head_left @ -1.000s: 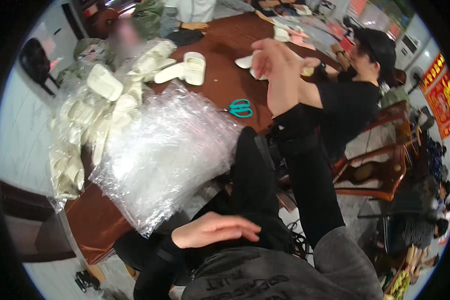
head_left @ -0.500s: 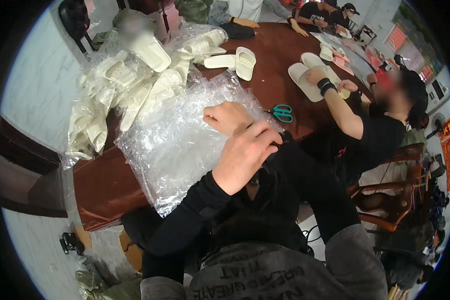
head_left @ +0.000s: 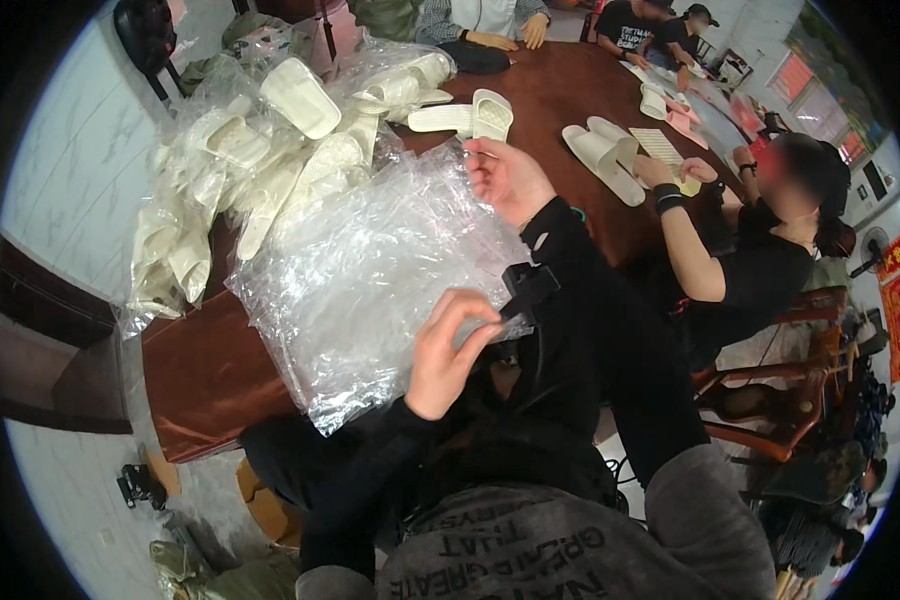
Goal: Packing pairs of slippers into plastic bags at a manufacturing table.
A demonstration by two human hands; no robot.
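A stack of clear plastic bags (head_left: 370,290) lies flat over the table edge in front of me. My right hand (head_left: 515,182) reaches over its far right corner, fingers curled and thumb and fingertips closed at the bag's edge. Nearer to me, my left hand (head_left: 448,350) pinches the end of a black strap (head_left: 530,288) at my right sleeve. Beyond the bags lies a pile of cream slippers (head_left: 315,170) wrapped in clear plastic. Two unwrapped cream slippers (head_left: 490,115) rest to its right. The teal scissors are almost wholly hidden behind my right arm.
At the right of the brown table (head_left: 555,85), a co-worker (head_left: 760,240) in black handles cream slippers (head_left: 605,160). Other people sit along the far side, one with hands (head_left: 515,35) on the table. A wooden chair (head_left: 770,400) stands at the right.
My right hand has moved away from me to the bags' far corner. My left hand has come off my right wrist, back toward me, with the strap end now between its fingers.
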